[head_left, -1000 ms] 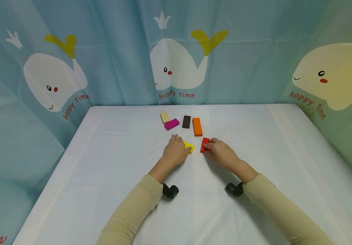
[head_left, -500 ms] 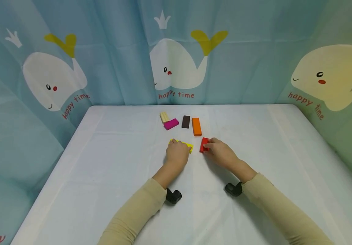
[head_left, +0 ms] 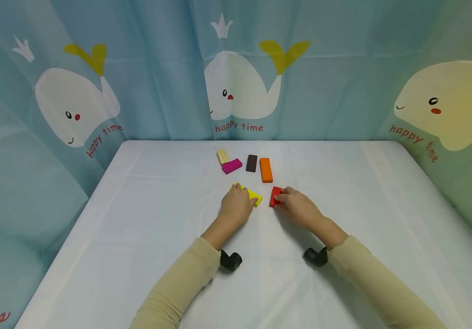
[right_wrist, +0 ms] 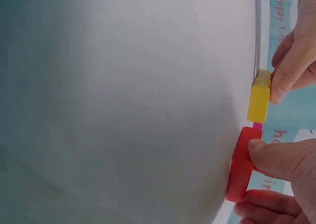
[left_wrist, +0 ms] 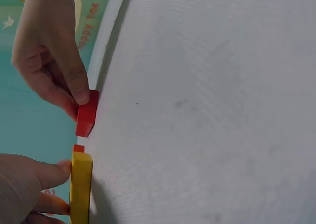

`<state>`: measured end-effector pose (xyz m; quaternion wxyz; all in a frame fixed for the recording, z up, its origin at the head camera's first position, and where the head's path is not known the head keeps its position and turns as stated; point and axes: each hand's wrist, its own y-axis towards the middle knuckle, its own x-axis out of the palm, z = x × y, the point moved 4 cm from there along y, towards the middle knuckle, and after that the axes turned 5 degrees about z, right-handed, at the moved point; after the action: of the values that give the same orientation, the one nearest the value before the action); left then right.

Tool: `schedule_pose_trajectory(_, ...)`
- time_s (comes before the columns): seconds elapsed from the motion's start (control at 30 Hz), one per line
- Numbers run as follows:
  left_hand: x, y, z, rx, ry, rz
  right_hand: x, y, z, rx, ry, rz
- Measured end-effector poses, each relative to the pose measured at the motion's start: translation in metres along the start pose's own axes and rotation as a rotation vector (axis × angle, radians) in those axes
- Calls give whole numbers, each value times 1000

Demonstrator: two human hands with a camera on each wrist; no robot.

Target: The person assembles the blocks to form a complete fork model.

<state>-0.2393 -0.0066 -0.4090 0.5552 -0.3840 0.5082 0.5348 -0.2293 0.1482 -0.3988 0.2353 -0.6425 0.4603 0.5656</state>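
Note:
My left hand [head_left: 236, 205] grips a long yellow block [head_left: 254, 197], which lies slantwise on the white table; the palm and fingers cover its near middle. In the left wrist view the thumb and fingertips meet the side of the yellow block [left_wrist: 81, 187]. A short gap to the right, my right hand [head_left: 299, 208] holds a red block [head_left: 275, 194]. Its thumb presses on the red block [right_wrist: 241, 169] in the right wrist view, with other fingers around the lower end. Both blocks rest on the table, apart from each other.
Behind the hands lie a ridged cream block [head_left: 222, 157], a magenta block [head_left: 232, 166] touching it, a dark brown block [head_left: 251, 163] and an orange block [head_left: 266, 170]. The white table [head_left: 137, 205] ends at a whale-printed curtain [head_left: 162, 91].
My left hand's fingers, earlier stretched out over the yellow block, have drawn back and curled onto it. The yellow block has turned slightly. The right hand stays on the red block.

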Motion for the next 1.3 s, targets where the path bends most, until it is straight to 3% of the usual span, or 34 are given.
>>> schedule_pose_trajectory(0.47,-6,2,-9,50,-101,29,1,-4,-6,-87,4,13)
schedule_pose_trajectory(0.63,-8,4,-9,37,-142,8,-1,-6,-8,-86,-11,5)
schedule_pose_trajectory(0.83,-9,3,-7,11,-128,-9,-1,-8,-12,-124,-10,16)
schedule_pose_trajectory(1.3,-4,7,-8,43,-231,3,-2,-13,-14,-164,-25,11)
